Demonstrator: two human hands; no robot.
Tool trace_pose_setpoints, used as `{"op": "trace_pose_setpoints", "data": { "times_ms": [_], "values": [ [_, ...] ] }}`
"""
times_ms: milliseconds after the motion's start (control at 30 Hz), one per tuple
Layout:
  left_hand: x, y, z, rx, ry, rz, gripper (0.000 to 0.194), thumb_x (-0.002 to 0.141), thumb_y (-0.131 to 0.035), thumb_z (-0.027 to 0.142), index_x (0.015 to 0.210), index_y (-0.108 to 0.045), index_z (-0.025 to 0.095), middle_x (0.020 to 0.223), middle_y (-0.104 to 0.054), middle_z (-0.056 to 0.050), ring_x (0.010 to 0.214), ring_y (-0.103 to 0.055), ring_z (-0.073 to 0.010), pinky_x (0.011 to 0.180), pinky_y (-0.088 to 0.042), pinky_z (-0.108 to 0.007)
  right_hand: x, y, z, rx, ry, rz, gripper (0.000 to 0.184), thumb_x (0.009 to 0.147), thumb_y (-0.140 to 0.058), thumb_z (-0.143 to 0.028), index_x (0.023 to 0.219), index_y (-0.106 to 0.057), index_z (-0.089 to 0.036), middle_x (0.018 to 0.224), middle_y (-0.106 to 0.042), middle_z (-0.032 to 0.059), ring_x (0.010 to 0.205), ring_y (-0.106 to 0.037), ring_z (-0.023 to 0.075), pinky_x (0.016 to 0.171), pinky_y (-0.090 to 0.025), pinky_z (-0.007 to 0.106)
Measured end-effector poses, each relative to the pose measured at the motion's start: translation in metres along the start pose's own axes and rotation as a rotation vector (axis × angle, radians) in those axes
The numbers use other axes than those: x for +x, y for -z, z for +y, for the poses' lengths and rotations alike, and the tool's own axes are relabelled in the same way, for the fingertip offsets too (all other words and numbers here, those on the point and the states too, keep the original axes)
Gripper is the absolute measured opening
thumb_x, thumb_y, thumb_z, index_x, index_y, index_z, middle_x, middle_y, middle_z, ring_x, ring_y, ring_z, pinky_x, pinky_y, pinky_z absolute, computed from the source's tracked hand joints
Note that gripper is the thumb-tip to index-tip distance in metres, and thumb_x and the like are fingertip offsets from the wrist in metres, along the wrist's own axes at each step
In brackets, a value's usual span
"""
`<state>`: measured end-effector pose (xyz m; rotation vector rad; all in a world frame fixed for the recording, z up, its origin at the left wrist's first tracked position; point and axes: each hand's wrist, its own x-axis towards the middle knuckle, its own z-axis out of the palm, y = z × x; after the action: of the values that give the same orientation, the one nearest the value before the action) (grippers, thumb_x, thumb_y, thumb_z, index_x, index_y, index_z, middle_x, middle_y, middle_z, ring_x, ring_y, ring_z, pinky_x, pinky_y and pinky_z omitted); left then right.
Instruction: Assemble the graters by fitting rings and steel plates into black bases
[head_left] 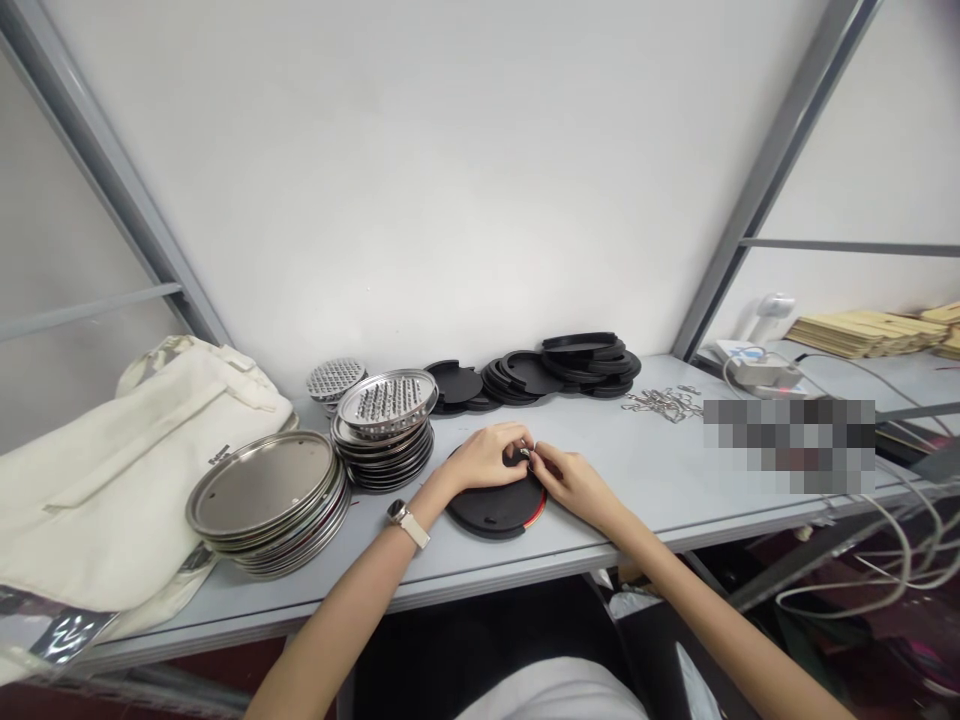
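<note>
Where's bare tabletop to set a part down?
Bare: table between right hand and wire pieces; narrower strip between left hand and stacked black discs. Crowded: left side, with graters, metal plates, cream bag.

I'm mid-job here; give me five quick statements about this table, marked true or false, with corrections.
1. The hands are far apart. False: the left hand and right hand are close together at a black disc.
2. Flat metal plates are stacked beside the cream bag. True.
3. Small metal pieces lie on the bag. False: the small metal pieces lie on the table, right of the piled black covers.
4. Red and yellow show at the black disc's edge. True.
5. The grater discs stand left of the piled black covers. True.
</note>
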<state>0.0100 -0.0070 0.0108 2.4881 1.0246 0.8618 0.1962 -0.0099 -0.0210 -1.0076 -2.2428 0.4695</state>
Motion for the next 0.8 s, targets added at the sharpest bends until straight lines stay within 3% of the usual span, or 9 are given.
{"op": "trace_pose_setpoints", "data": {
  "times_ms": [800],
  "values": [
    [0.001, 0.0001, 0.0022, 0.031, -0.025, -0.018, 0.019, 0.073, -0.053, 0.012, 0.09, -0.057, 0.019, 0.086, -0.057, -0.001, 0.075, -0.054, -0.014, 0.071, -0.044, -0.025, -0.0005, 0.0005, 0.002, -0.003, -0.015, 0.038, 0.021, 0.092, -0.037, -0.03, 0.076, -0.047, -0.021, 0.055, -0.048, -0.0042, 0.047, -0.044, 0.0115, 0.049, -0.03, 0.022]
  ]
}}
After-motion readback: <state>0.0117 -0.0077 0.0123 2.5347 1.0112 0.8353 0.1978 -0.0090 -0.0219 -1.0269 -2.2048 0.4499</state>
